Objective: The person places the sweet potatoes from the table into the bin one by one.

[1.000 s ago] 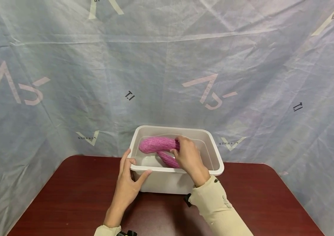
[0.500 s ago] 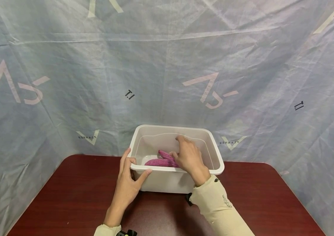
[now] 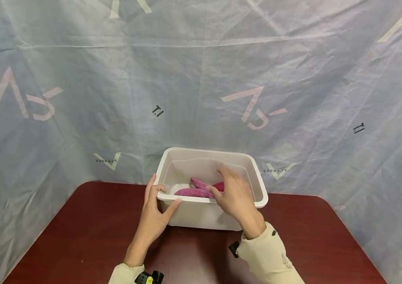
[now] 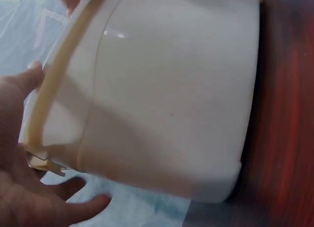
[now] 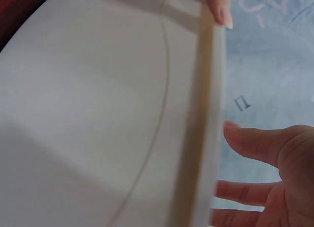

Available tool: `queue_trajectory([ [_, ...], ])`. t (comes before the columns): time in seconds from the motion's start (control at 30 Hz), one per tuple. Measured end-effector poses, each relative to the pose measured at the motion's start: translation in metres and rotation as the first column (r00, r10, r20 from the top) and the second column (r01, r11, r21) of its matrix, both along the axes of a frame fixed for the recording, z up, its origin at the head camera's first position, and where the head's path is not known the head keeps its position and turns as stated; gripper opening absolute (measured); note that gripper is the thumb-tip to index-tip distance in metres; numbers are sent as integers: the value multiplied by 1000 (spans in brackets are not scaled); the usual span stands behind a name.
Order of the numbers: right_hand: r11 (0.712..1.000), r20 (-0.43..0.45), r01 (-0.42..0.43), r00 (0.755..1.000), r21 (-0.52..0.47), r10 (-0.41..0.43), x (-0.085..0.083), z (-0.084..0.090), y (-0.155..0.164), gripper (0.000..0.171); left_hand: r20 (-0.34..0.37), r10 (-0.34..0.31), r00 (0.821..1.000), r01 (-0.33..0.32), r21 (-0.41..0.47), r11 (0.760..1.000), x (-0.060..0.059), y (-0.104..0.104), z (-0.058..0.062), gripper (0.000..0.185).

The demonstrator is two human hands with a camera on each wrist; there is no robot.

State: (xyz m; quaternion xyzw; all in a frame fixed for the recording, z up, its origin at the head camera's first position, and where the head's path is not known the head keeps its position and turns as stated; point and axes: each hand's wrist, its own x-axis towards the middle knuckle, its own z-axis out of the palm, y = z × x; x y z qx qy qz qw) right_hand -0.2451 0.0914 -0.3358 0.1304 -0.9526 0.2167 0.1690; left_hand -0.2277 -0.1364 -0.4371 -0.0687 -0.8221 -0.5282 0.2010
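Observation:
In the head view a white plastic bin (image 3: 201,215) stands on the table. My left hand (image 3: 154,213) grips its front left corner, thumb against the front of the rim and fingers over the side. Inside lie long purple, ridged, eggplant-like vegetables: one (image 3: 194,192) along the front wall, another (image 3: 198,182) slanting behind it. A smooth, deeper magenta piece (image 3: 219,186) shows partly behind my right hand (image 3: 236,197). That hand is over the bin's right front rim, blurred, thumb and fingers spread apart. In the right wrist view its thumb (image 5: 255,143) stands beside the rim with nothing held.
The dark red wooden table (image 3: 91,236) extends on both sides of the bin and in front of it. A grey-blue printed cloth (image 3: 194,79) hangs close behind the bin and along both sides.
My right hand held a thick purple vegetable up in the bin, then let it go; it now lies lower. The hand has since shifted right, uncovering the magenta piece. The left hand keeps its grip.

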Motion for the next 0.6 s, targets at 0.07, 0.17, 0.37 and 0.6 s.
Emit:
queue_trajectory([
  [0.07, 1000, -24, -16, 1000, -5, 16, 7, 0, 2, 63, 32, 3, 999, -3, -18, 1000, 1, -3, 2, 58],
  [0.17, 999, -69, -38, 997, -12, 38, 16, 0, 4, 64, 57, 42, 997, -36, -102, 994, 3, -6, 5, 76],
  [0.37, 1000, -28, -13, 1000, -20, 12, 34, -1, 9, 70, -36, 119, 992, -125, -327, 937, 11, -1, 4, 100],
  [0.6, 999, -51, -11, 999, 33, 13, 50, -13, 17, 76, -58, 88, 994, -104, -407, 907, 20, 14, 7, 103],
])
